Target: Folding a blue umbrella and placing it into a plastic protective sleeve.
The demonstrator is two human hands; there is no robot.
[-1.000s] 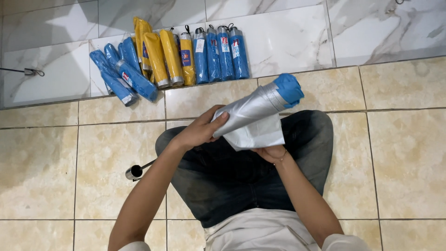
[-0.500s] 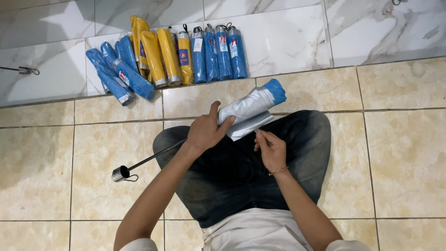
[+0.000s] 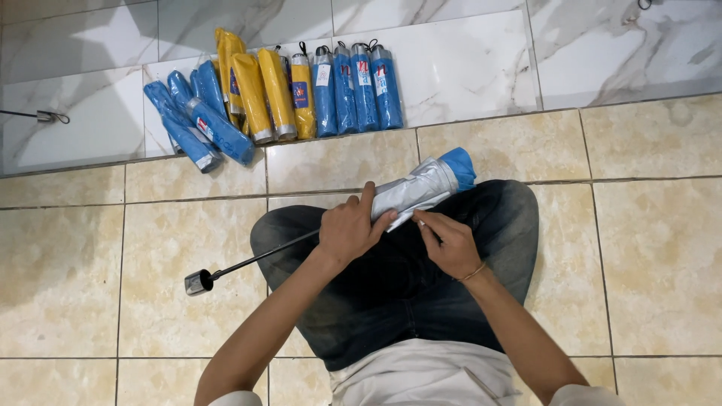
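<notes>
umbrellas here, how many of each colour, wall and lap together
yellow wrapped umbrellas: 4
blue wrapped umbrellas: about 8, as the left ones overlap
silver and blue umbrella, held on the lap: 1
total: about 13

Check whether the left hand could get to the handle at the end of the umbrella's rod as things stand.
Probably yes. The handle lies on bare floor tile on the person's left, nothing around it. But the left hand grips the folded umbrella and would have to let go first.
</notes>
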